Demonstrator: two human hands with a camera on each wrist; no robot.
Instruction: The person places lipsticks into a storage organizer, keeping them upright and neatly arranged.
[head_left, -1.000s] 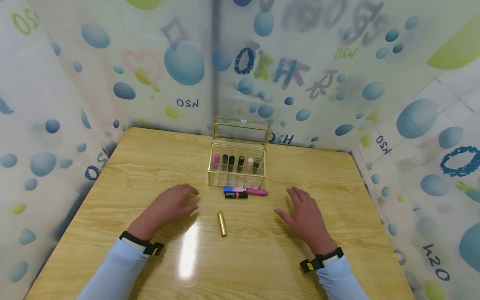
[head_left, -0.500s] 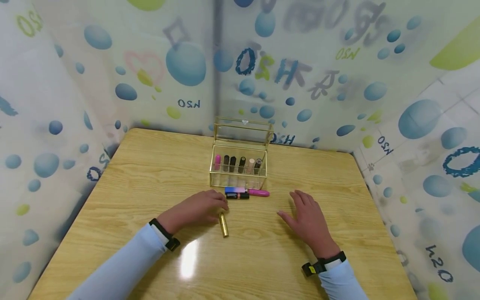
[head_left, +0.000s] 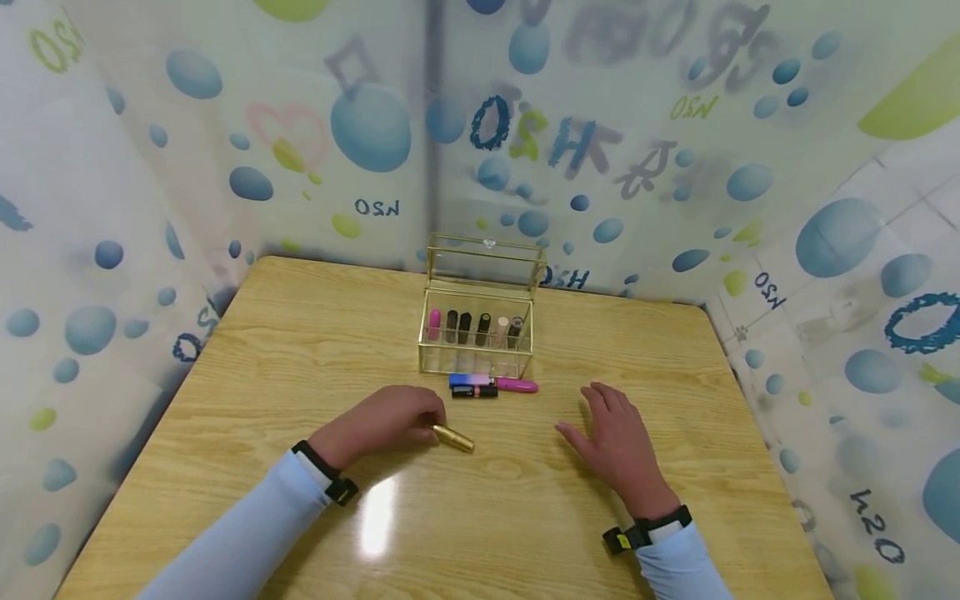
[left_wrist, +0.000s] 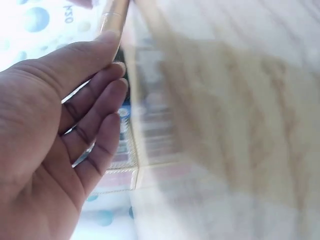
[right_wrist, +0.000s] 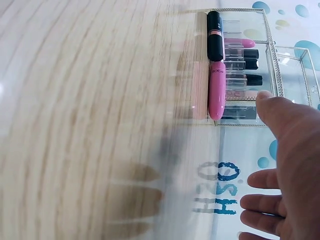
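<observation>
My left hand point(head_left: 384, 423) pinches one end of a slim gold lipstick tube point(head_left: 454, 438) between thumb and fingers. In the left wrist view the thumb lies along the gold tube point(left_wrist: 114, 21), whose far end runs out of frame. My right hand point(head_left: 617, 442) is held over the table at the right, fingers spread and holding nothing. Between and beyond the hands lie a black lipstick with a pink band point(head_left: 476, 392) and, behind it, a blue-to-pink tube point(head_left: 471, 380) with a bright pink tube point(head_left: 517, 385) at its right end.
A gold-framed glass box point(head_left: 476, 350) stands at the back with its lid point(head_left: 486, 260) tipped up. Several lipsticks stand in a row inside it. The wooden table point(head_left: 315, 325) reaches back to a patterned curtain point(head_left: 645, 108).
My left hand has moved right to the gold tube and taken hold of it. The tube has turned, its free end swinging right. My right hand has barely moved.
</observation>
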